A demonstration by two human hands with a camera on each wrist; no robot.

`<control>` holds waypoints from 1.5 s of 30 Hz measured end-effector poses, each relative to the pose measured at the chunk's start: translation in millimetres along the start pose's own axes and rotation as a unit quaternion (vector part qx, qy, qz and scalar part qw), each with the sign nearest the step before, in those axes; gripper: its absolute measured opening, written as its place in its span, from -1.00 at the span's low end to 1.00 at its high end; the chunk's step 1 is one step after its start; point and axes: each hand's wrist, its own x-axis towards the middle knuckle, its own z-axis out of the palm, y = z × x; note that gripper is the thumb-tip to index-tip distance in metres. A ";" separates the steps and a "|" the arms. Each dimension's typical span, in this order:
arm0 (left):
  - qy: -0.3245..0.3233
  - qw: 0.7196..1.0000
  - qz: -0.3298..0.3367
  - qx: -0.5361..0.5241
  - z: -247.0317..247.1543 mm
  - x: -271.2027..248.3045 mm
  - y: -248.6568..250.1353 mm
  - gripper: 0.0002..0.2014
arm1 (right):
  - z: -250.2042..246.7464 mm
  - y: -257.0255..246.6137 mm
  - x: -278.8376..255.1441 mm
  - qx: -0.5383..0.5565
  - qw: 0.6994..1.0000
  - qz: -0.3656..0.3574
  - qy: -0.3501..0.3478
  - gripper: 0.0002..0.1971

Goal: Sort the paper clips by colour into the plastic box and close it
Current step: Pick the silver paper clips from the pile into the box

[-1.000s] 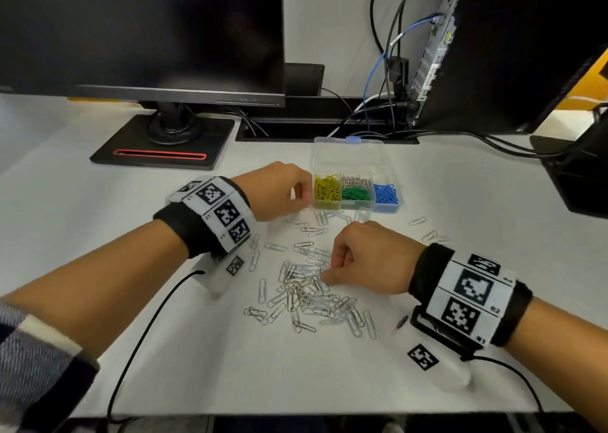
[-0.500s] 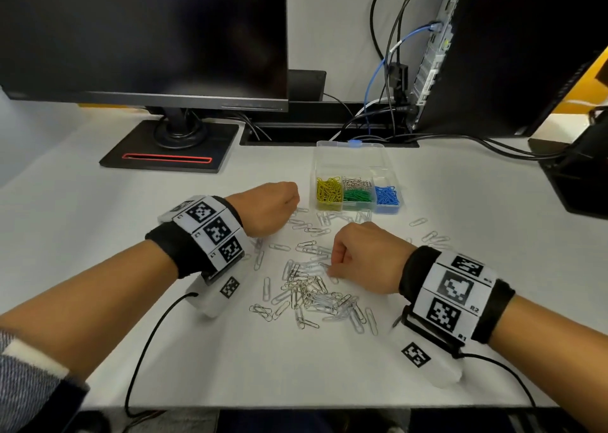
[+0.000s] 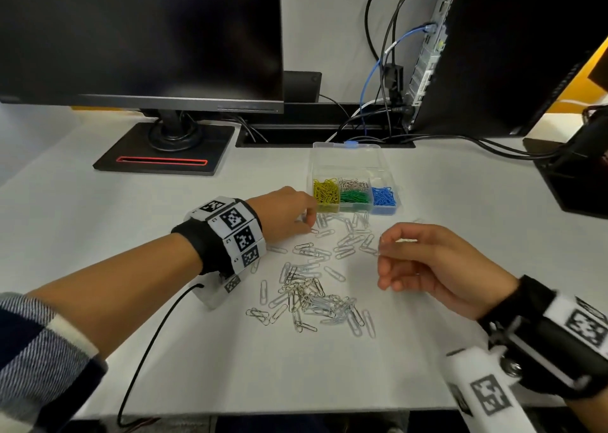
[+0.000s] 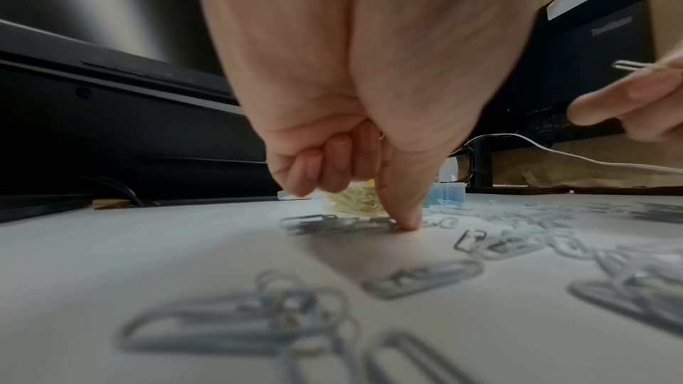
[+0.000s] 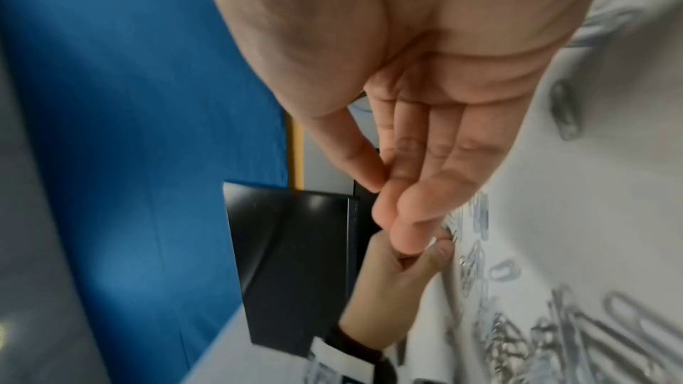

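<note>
Left hand [image 3: 285, 214] knuckles-up, thumb tip pressed down, other fingers [image 4: 321, 165] curled. Right hand [image 3: 437, 268] raised, palm sideways, thumb-forefinger pinched.
</note>
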 end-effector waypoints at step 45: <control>0.032 0.611 -0.089 -0.786 -25.0 -46.0 -17.3 -0.76 | 20.8 -10.1 62.5 0.072 0.995 0.048 -0.044 -0.80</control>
